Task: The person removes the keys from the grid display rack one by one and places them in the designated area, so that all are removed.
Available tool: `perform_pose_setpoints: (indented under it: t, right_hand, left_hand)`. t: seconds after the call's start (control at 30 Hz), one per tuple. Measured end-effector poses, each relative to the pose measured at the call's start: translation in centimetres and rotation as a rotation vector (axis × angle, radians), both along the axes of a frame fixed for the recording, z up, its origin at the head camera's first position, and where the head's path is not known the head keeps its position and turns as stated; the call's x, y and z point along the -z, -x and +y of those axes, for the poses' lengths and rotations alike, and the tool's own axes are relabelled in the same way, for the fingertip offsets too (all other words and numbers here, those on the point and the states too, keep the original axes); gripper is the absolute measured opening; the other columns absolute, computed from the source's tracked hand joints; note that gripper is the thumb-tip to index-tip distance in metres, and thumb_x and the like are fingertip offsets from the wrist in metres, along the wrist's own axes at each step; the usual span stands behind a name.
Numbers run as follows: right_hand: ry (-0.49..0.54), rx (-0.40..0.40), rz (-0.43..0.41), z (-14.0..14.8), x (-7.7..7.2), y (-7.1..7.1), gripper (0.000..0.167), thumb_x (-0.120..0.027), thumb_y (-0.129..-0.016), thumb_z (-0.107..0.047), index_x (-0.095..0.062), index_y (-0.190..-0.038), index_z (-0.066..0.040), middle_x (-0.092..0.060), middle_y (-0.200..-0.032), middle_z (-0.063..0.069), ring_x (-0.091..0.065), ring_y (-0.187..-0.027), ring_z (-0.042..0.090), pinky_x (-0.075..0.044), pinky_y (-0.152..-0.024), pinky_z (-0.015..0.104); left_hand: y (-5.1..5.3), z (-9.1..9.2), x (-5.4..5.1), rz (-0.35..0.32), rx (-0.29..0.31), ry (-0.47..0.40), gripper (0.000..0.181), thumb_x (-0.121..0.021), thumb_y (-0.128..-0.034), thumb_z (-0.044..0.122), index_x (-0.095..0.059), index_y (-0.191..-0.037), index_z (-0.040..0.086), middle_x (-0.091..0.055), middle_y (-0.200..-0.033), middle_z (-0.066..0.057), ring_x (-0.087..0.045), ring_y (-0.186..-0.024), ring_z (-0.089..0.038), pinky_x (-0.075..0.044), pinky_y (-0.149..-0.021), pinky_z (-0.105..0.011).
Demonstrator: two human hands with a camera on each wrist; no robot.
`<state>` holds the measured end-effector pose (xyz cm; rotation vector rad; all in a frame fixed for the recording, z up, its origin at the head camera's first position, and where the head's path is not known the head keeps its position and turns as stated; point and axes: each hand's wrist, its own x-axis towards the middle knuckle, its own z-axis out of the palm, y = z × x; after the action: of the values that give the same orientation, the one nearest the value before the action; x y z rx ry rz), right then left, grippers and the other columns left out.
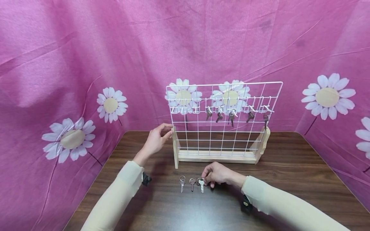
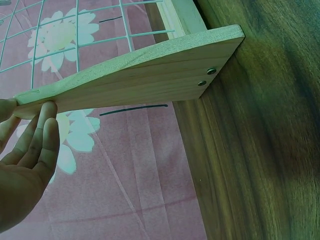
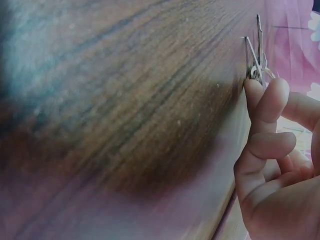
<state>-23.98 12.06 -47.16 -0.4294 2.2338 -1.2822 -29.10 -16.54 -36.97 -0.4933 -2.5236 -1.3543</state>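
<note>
Where R hand [image 1: 222,175] pinches, key [image 1: 201,185] @ fingertips [image 3: 278,92].

My left hand [image 1: 154,141] grips between thumb [image 2: 7,109] and fingers [image 2: 50,137], which are loosely bent; my left forearm [image 1: 115,195] slants back toward me from that hold. Right of it and nearer me, my right hand [image 1: 221,175] pinches at its fingertips [image 3: 277,90], other fingers curled just behind the pinch, my right forearm [image 1: 286,197] running back rightward.
</note>
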Motion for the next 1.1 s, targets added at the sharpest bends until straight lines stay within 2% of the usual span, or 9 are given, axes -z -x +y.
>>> perform_pose_setpoints:
  t: [0.2,0.57,0.73,0.83,0.97,1.1]
  right_hand:
    - [-0.018,0.002,0.017,0.1,0.0,0.0,0.012,-0.074,-0.079,-0.002,-0.069,-0.089,-0.003,-0.075,-0.072,0.009,-0.058,-0.045,0.006,-0.029,-0.036,0.014]
    - [-0.019,0.013,0.015,0.8,-0.2,0.2,0.018,-0.078,-0.078,-0.004,-0.068,-0.092,-0.002,-0.075,-0.072,0.008,-0.059,-0.046,0.008,-0.030,-0.037,0.015]
    - [-0.011,0.021,0.017,1.1,-0.7,0.2,0.019,-0.079,-0.078,-0.007,-0.068,-0.093,-0.003,-0.075,-0.074,0.009,-0.059,-0.048,0.010,-0.030,-0.037,0.016]
    - [-0.006,0.014,0.033,1.2,-1.1,0.2,0.018,-0.078,-0.080,-0.008,-0.068,-0.094,-0.004,-0.074,-0.073,0.011,-0.060,-0.049,0.010,-0.032,-0.037,0.016]
    - [0.016,0.000,0.061,1.3,-1.7,0.3,0.020,-0.077,-0.080,-0.008,-0.069,-0.096,0.000,-0.074,-0.074,0.013,-0.060,-0.049,0.011,-0.033,-0.038,0.016]
    - [0.044,-0.015,0.085,1.4,-2.2,0.4,0.024,-0.077,-0.081,-0.008,-0.068,-0.099,0.004,-0.074,-0.075,0.013,-0.060,-0.050,0.011,-0.035,-0.040,0.016]
  left_hand:
    - [-0.1,0.0,0.0,0.007,-0.001,0.009,0.026,-0.064,-0.0982,0.014,-0.064,-0.123,0.005,-0.074,-0.113,-0.019,-0.075,-0.090,-0.029,-0.064,-0.076,-0.033]
    - [0.1,-0.1,0.2,0.001,-0.002,-0.002,0.026,-0.064,-0.0983,0.015,-0.064,-0.122,0.005,-0.073,-0.114,-0.019,-0.075,-0.091,-0.032,-0.064,-0.076,-0.031]
    - [0.1,0.0,0.1,0.007,0.003,-0.010,0.025,-0.065,-0.0980,0.015,-0.064,-0.121,0.005,-0.074,-0.112,-0.019,-0.075,-0.089,-0.030,-0.064,-0.076,-0.036]
    - [0.1,0.0,0.1,0.007,0.000,-0.006,0.025,-0.065,-0.0980,0.015,-0.065,-0.121,0.005,-0.074,-0.112,-0.018,-0.075,-0.089,-0.030,-0.064,-0.075,-0.034]
    - [0.0,0.0,0.0,0.008,-0.006,0.005,0.025,-0.065,-0.0980,0.016,-0.065,-0.121,0.006,-0.074,-0.111,-0.018,-0.075,-0.088,-0.029,-0.063,-0.073,-0.028]
    - [-0.1,0.0,0.0,0.003,-0.005,0.003,0.025,-0.065,-0.0979,0.016,-0.065,-0.121,0.006,-0.074,-0.111,-0.018,-0.075,-0.088,-0.028,-0.063,-0.073,-0.028]
